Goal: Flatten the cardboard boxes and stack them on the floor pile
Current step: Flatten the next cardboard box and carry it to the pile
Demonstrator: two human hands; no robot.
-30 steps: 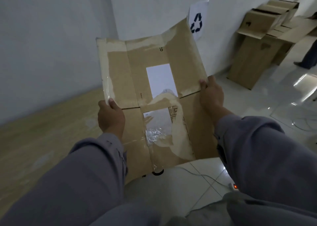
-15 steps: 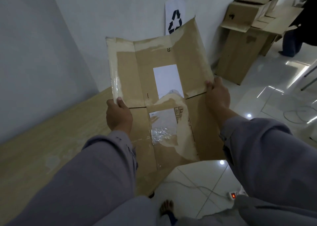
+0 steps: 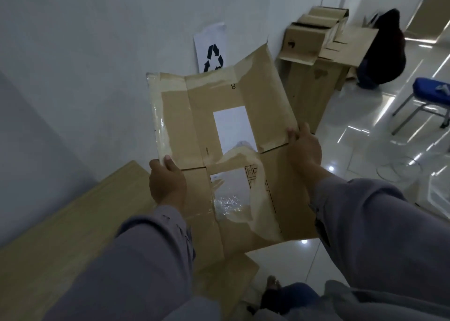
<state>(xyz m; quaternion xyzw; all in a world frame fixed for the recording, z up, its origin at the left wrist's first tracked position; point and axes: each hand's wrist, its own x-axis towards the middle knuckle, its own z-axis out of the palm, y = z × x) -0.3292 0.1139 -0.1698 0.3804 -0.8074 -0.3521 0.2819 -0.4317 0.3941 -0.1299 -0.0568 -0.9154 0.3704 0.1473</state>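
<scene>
A flattened brown cardboard box (image 3: pixel 265 116) with white labels and loose clear tape hangs in front of me, held off the floor. My left hand (image 3: pixel 166 181) grips its left edge at the middle crease. My right hand (image 3: pixel 304 147) grips its right edge at the same crease. Below and to the left, flat cardboard (image 3: pixel 60 235) lies on the floor along the wall. Its near corner (image 3: pixel 229 277) shows under the held box. Unflattened boxes (image 3: pixel 314 40) stand stacked at the back right against the wall.
A recycling sign (image 3: pixel 211 50) hangs on the white wall. A crouching person in dark clothes (image 3: pixel 384 52) is behind the box stack. A blue chair (image 3: pixel 431 99) stands at the right on the glossy tile floor. My bare foot (image 3: pixel 272 283) is at the bottom.
The view has swung to the right and up; the box stays held in both hands. The person and the blue chair have come into view at the right.
</scene>
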